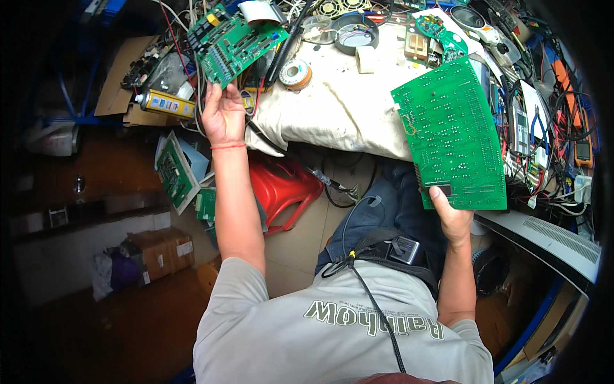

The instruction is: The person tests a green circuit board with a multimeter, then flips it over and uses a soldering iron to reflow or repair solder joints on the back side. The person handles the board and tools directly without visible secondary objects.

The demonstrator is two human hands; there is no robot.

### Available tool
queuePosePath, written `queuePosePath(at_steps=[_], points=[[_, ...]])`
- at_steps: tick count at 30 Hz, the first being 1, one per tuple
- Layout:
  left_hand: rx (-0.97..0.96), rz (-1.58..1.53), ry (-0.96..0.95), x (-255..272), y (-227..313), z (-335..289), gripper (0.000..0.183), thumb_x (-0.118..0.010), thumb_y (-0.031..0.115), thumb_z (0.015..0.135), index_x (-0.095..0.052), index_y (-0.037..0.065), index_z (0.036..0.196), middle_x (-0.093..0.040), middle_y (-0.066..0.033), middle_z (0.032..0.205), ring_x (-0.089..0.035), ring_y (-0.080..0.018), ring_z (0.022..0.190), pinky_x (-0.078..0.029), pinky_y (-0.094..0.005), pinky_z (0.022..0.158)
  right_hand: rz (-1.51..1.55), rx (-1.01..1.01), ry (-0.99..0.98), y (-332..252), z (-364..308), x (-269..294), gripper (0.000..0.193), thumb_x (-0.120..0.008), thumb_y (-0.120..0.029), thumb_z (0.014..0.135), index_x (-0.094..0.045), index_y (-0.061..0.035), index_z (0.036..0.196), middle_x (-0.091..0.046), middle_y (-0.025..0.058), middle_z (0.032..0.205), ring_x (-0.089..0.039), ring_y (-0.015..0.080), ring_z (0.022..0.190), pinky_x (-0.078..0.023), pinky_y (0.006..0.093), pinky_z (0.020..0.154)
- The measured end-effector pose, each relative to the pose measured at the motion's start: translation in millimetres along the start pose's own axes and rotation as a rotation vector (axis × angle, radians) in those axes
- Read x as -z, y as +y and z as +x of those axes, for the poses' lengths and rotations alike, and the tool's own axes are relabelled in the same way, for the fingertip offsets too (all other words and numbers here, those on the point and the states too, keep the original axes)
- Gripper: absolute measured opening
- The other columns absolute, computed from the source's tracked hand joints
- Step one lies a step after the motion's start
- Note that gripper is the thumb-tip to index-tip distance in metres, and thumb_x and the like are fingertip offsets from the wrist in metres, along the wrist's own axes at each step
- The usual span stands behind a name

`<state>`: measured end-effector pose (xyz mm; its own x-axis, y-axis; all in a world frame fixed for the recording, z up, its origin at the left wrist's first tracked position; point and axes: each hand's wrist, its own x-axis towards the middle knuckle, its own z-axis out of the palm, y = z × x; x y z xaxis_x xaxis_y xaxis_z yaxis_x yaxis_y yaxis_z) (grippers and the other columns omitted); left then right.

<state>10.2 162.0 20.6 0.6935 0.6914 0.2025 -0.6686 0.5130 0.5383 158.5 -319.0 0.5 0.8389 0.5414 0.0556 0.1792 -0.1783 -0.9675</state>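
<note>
My right hand (455, 222) grips a large green circuit board (453, 137) by its lower edge, the thumb pressed on its face and the other fingers hidden behind. The board is tilted up over the bench's front right, its face dotted with solder points. At the upper left, my left hand (224, 118) has its fingers at the lower edge of another green circuit board (240, 48), which carries chips, connectors and a yellow part. The fingers are bent at that edge and seem to hold it; their tips are partly hidden.
A white cloth (332, 105) covers the bench, with a solder spool (295, 73) and a round black dish (355, 33) on it. Tangled wires and a multimeter (582, 150) crowd the right. A yellow can (167, 103) lies left; a red stool (281, 189) stands below.
</note>
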Motion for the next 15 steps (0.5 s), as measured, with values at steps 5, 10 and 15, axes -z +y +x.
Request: queuePosePath(at_steps=[5,10,15], points=[[0.078,0.109,0.088,8,-29,48,0.035,-0.059,-0.003,0.101,-0.058,0.001,0.136,-0.069,-0.0113,0.127,-0.069,-0.0229,0.113,-0.061,-0.033,0.095,-0.065,0.103,0.017,-5,2,-1,0.027,-0.078,-0.007,0.088,-0.072,-0.0002,0.114,-0.073,0.0085,0.108,-0.068,0.0219,0.093,-0.054,0.0365,0.085],[0.117,0.121,0.125,2,-53,69,0.027,-0.06,-0.001,0.101,-0.061,0.002,0.128,-0.072,-0.0102,0.119,-0.071,-0.0209,0.106,-0.062,-0.032,0.093,-0.039,0.003,0.0,-5,2,1,0.035,-0.078,-0.013,0.088,-0.07,-0.0002,0.119,-0.072,0.0096,0.114,-0.066,0.0233,0.101,-0.052,0.0378,0.093],[0.102,-0.01,0.093,-18,-69,107,0.015,-0.063,-0.006,0.097,-0.067,-0.001,0.111,-0.072,-0.0147,0.118,-0.069,-0.0305,0.115,-0.062,-0.0354,0.094,-0.04,0.015,-0.004,-4,3,0,0.034,-0.078,-0.013,0.087,-0.07,-0.0002,0.118,-0.072,0.0099,0.113,-0.067,0.0238,0.099,-0.052,0.0381,0.091]])
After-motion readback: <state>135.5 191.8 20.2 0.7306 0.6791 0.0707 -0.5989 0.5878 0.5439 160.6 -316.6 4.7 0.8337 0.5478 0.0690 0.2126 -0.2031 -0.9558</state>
